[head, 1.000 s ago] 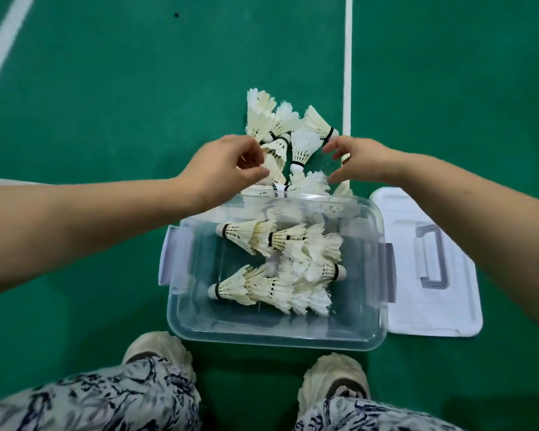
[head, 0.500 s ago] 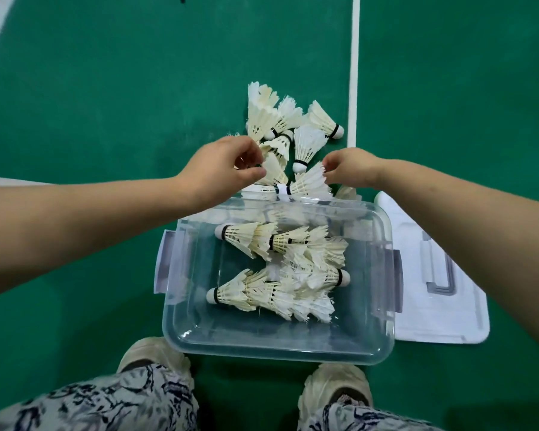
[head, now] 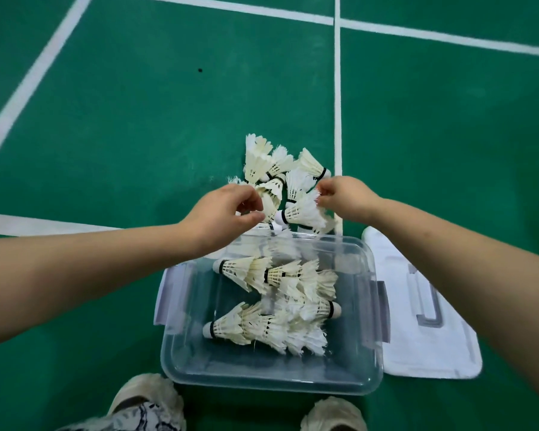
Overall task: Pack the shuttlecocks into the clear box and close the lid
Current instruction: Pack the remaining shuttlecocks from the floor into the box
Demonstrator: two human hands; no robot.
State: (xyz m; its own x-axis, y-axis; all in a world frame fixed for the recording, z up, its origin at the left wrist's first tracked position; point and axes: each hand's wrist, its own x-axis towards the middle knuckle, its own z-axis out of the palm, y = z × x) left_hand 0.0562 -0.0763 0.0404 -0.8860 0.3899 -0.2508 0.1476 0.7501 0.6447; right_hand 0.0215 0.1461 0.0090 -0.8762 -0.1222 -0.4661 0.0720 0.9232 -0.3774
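Observation:
A clear plastic box [head: 181, 362] stands open on the green court floor with several white shuttlecocks [head: 271, 306] lying inside. Beyond its far edge lies a loose pile of shuttlecocks [head: 274, 163]. My right hand [head: 347, 199] pinches the feather end of one shuttlecock [head: 302, 213], which hangs sideways over the pile. My left hand [head: 224, 213] curls round another shuttlecock [head: 269, 202] in the pile. The white lid [head: 433, 346] lies flat on the floor to the right of the box.
White court lines [head: 338, 119] cross the green floor beyond the pile. My two shoes [head: 143, 399] stand just below the box's near edge.
My right hand has lifted a shuttlecock by its feathers off the pile. My left hand stays curled in the pile. The camera has tilted up, showing more floor.

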